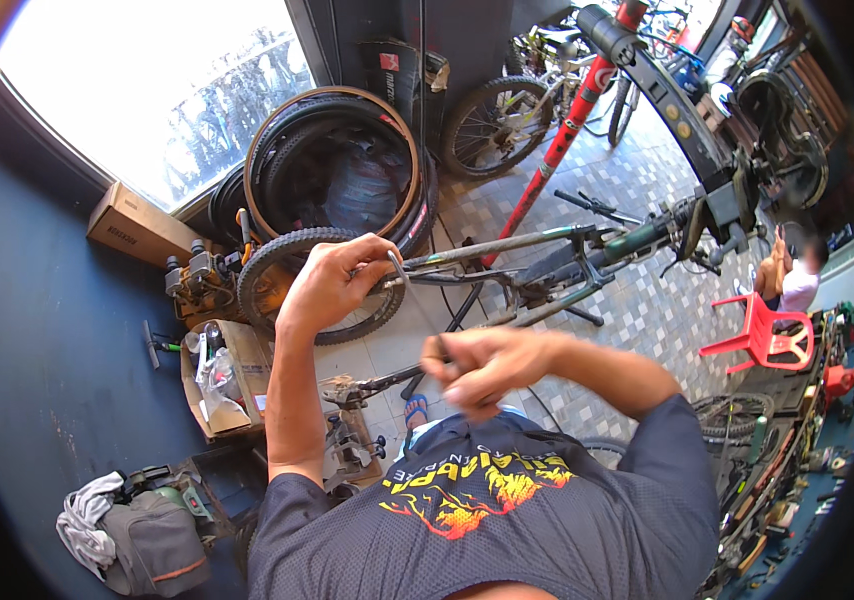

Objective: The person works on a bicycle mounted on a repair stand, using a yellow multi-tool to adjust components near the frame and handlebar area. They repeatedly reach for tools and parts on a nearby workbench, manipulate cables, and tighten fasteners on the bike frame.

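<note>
My left hand is closed on a small silver metal part at the end of a dark bike frame, just above a knobby-tyred wheel. My right hand, blurred by motion, is curled around a small dark item below the frame; I cannot make out what it is. The bike hangs from a black clamp beside a red stand post.
Stacked tyres lean by the window. Cardboard boxes and a bag are on the left. Other bikes stand behind. At right, a seated person is near a red chair and a tool-laden bench.
</note>
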`<state>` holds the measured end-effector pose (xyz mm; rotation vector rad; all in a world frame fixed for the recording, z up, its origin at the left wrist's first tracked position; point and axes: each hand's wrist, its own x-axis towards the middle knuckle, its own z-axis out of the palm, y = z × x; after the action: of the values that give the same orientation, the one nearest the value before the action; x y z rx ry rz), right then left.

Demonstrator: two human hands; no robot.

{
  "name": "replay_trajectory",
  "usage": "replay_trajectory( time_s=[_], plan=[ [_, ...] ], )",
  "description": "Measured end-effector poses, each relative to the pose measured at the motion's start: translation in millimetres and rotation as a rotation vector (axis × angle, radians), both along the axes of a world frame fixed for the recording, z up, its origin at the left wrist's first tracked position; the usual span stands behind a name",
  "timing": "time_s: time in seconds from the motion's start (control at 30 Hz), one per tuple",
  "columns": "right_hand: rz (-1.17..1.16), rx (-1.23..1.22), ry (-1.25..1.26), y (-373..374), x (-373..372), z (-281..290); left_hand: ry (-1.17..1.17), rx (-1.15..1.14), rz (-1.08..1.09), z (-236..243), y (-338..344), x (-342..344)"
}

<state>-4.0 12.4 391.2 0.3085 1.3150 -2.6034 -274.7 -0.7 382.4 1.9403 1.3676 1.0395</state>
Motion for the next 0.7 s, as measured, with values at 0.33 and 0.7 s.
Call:
replay_trajectory(
  time_s=[0.33, 0.7],
  plan=[
    [-0.178, 2.125, -0.265, 215.5, -12.0, 53.3, -0.133, -0.13, 0.084, -3.8, -3.9, 7.7],
    [-0.203, 2.07, 0.138, 18.9, -221.2, 70.3, -0.253, -0.243, 0.041, -57.0, 5.7, -16.2]
  ],
)
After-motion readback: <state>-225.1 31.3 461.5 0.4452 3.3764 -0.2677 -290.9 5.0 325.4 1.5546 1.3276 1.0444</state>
